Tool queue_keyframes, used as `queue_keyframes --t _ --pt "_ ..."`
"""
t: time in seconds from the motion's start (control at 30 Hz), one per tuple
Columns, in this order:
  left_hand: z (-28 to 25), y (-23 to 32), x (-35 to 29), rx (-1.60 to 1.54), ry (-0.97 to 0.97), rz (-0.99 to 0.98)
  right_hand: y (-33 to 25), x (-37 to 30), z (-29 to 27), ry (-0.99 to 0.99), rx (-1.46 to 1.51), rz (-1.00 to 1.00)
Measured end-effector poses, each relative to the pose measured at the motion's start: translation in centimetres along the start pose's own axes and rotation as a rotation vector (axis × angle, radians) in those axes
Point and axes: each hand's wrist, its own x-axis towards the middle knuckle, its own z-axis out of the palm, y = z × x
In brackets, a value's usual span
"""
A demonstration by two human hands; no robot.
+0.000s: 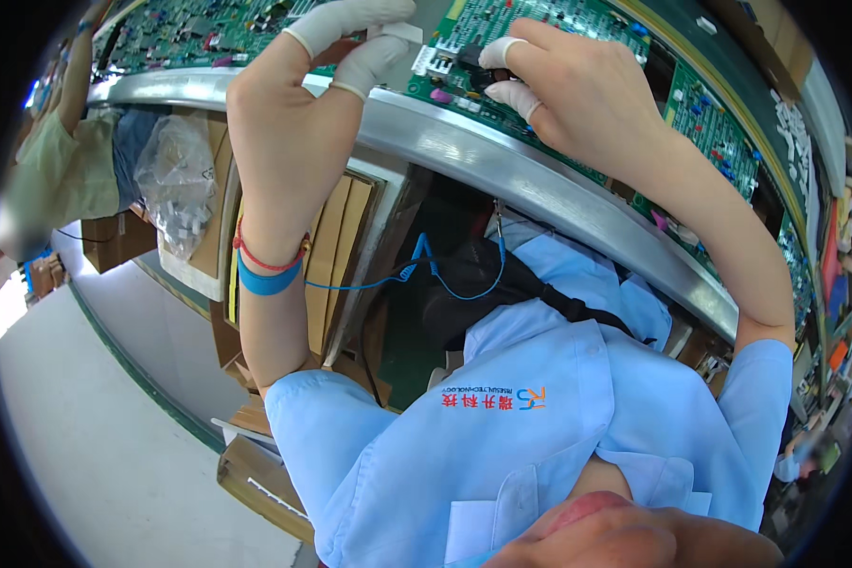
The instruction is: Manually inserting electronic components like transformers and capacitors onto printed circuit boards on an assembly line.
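Observation:
My left hand (298,104), with white finger cots on its thumb and finger, is closed at the upper left. Between those fingertips sits a small white piece (399,32), its exact kind unclear. My right hand (592,90) also wears white cots and pinches a small black component (478,66). That component is at the near left part of a green circuit board (563,142), beside white connectors (435,61). A pink part (440,96) lies just below the connectors. A blue wrist strap (269,277) with a coiled cord circles my left wrist.
A metal rail (445,133) runs along the near edge of the line, with more green boards (185,38) on the left and right. Cardboard (346,256) stands below the rail. Another person (66,156) is at the far left. White pieces (793,133) lie at the right.

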Motion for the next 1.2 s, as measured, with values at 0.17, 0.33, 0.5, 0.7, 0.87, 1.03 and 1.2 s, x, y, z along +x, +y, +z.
queue_keyframes --t 0.17,0.33,0.5,0.7,0.87,1.03,1.2 --pt "-0.7 -1.6 -1.5 0.066 0.018 -0.095 -0.2 0.5 1.1 -0.071 -0.127 -0.014" --pt "-0.9 -2.5 -2.1 0.035 -0.001 -0.092 -0.9 1.3 0.3 -0.130 -0.172 -0.054" --pt "-0.1 -2.2 -1.6 0.085 -0.037 -0.007 -0.6 1.8 0.2 -0.144 -0.216 -0.034" --pt "1.0 -0.6 -0.4 0.417 -0.214 0.390 -0.9 -0.6 -3.0 -0.047 0.042 0.121" --pt "3.7 0.4 1.2 0.430 -0.386 0.308 -0.8 -5.4 -6.1 -0.116 0.208 0.395" --pt "5.0 -0.7 1.4 0.450 -0.381 0.351 -0.1 -8.6 -7.1 -0.117 0.260 0.462" --pt "7.0 -3.2 1.5 0.329 -0.193 0.593 0.5 -10.1 -7.1 -0.150 0.217 0.557"
